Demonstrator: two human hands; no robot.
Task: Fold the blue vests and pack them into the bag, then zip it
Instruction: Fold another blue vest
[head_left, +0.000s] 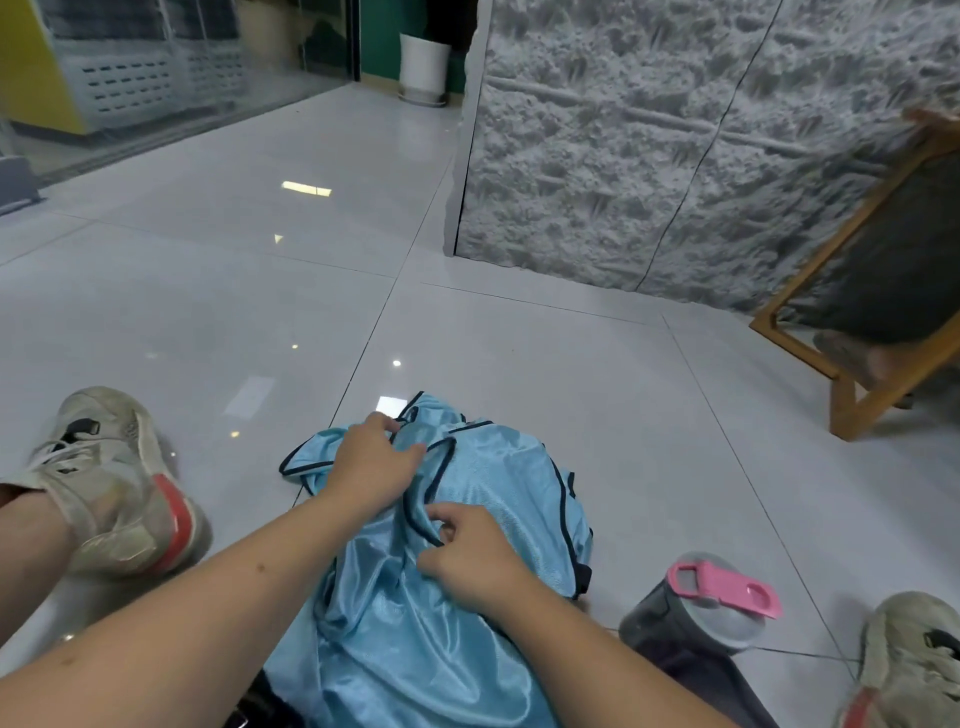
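**Blue vests, loose heap on tiled floor, both hands engaged**

Where the seated person's legs spread apart on the grey tiled floor (519, 338), the blue vests (498, 499) lie between them as one crumpled pile of shiny light-blue cloth with dark piping along the armholes and necklines. How many vests the pile contains cannot be told.

- Left hand (371, 467): rests on the far left part of the pile, palm down, fingers bent and gathered around a dark-trimmed strap at the pile's far edge, pinching cloth.
- Right hand (467, 556): sits on the middle of the pile, fingers curled inward, thumb and forefinger nipping a piped edge of the fabric.
- Bag: a dark item (265, 706) shows at the bottom edge of the view under the near end of the vests; whether this is the bag cannot be told.
- Bottle (691, 618): dark, translucent, with a pink lid loop, lying on the floor just right of the pile.
- Left shoe (111, 483): worn grey sneaker with red heel patch, at the left edge of the floor.
- Right shoe (909, 665): matching sneaker, bottom right corner.
- Wooden chair frame (852, 291): far right, beside a rough grey textured wall (649, 130).
- White pot (423, 67): at the far end of the floor.
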